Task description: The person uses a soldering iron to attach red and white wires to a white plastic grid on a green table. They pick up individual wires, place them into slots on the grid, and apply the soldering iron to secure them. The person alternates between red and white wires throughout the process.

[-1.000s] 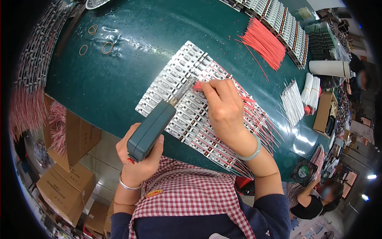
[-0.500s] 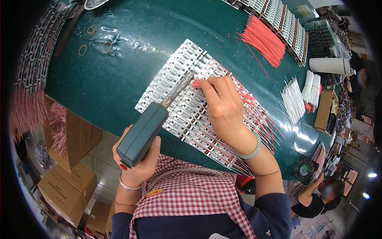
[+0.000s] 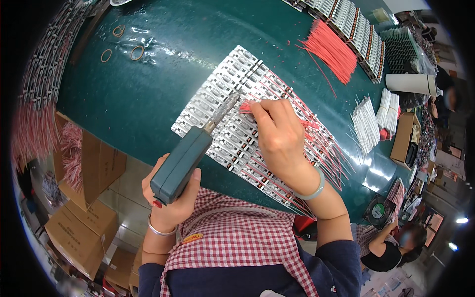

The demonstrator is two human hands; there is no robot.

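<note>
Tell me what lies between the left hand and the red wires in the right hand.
In the head view: the green tool in the left hand, its metal tip over the white modules.

Pale floor tiles (image 3: 133, 194) lie left, bright lamps (image 3: 461, 220) right.

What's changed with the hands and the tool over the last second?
The left hand and its dark green gun-shaped tool have drawn back slightly, toward the person and to the left. Nothing was taken hold of or let go. The right hand still pinches the short red wires over the white modules; the red wire pile looks unchanged.
</note>
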